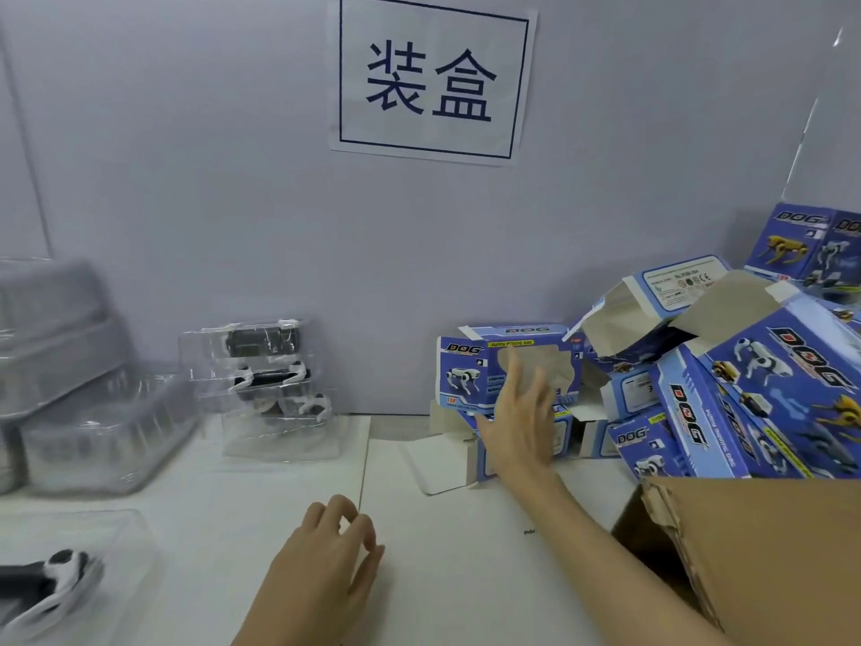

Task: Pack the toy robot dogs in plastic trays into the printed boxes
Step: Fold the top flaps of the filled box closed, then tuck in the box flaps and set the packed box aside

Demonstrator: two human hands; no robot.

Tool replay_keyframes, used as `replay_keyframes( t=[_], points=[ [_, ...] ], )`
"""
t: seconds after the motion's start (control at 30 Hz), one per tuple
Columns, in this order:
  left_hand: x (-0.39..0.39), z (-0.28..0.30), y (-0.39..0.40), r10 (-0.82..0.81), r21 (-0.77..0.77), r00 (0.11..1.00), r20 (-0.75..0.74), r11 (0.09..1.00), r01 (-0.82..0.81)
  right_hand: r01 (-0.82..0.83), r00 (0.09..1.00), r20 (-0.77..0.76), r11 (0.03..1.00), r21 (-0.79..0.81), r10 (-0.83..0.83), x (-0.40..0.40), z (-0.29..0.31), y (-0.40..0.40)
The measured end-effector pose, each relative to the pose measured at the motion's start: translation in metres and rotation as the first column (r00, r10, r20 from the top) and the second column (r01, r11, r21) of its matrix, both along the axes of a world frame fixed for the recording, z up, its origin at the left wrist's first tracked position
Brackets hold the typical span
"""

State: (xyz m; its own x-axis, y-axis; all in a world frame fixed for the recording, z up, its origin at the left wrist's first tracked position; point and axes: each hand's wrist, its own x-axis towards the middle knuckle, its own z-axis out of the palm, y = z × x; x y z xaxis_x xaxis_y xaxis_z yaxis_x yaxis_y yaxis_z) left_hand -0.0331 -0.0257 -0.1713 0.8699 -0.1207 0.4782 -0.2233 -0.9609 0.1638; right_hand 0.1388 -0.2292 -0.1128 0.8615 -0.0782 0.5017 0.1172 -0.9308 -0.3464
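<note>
A blue printed box (pixel 470 366) with a window cut-out stands at the back of the white table, on top of another box. My right hand (pixel 522 417) reaches toward it with fingers spread and straight, in front of the window. Near the table's front, my left hand (pixel 331 557) rests with fingers loosely curled, holding nothing. A stack of clear plastic trays holding black-and-white toy robot dogs (pixel 270 375) stands at the back, left of centre. Another toy dog in a tray (pixel 51 580) lies at the front left corner.
A heap of blue printed boxes (pixel 745 394), some with flaps open, fills the back right. An open brown carton (pixel 755 552) stands at the front right. Blurred stacks of clear empty trays (pixel 79 366) sit at the far left. A paper sign (pixel 431 76) hangs on the wall.
</note>
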Motion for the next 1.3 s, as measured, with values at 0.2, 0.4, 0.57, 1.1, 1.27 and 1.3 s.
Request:
replay_keyframes(
  t=[0.2, 0.4, 0.57, 1.1, 1.27, 1.3],
  points=[
    [0.005, 0.0, 0.005, -0.053, 0.1, 0.997, 0.051, 0.994, 0.048, -0.153, 0.988, -0.059, 0.91, -0.386, 0.141, 0.066, 0.07, -0.021],
    [0.006, -0.004, 0.008, -0.072, 0.109, 0.993, 0.092, 0.992, 0.062, -0.198, 0.963, -0.268, 0.78, -0.594, 0.041, 0.071, 0.08, -0.027],
    [0.002, -0.004, 0.009, -0.048, 0.057, 0.995, 0.083, 0.997, 0.044, -0.154, 0.975, -0.218, 0.803, -0.576, 0.031, 0.051, 0.087, -0.017],
    [-0.011, 0.022, -0.011, -0.332, -0.897, 0.942, -0.048, 0.428, 0.105, -0.457, 0.754, 0.208, 0.27, 0.847, 0.623, -0.136, 0.006, 0.003],
    [-0.011, 0.021, -0.027, -0.185, -0.913, 0.983, 0.003, 0.4, 0.078, -0.288, 0.816, 0.104, 0.243, 0.926, 0.569, -0.14, -0.018, -0.014],
    [-0.01, 0.02, -0.03, -0.122, -0.908, 0.992, 0.03, 0.412, 0.078, -0.284, 0.834, 0.096, 0.273, 0.919, 0.543, -0.142, -0.021, -0.015]
  ],
)
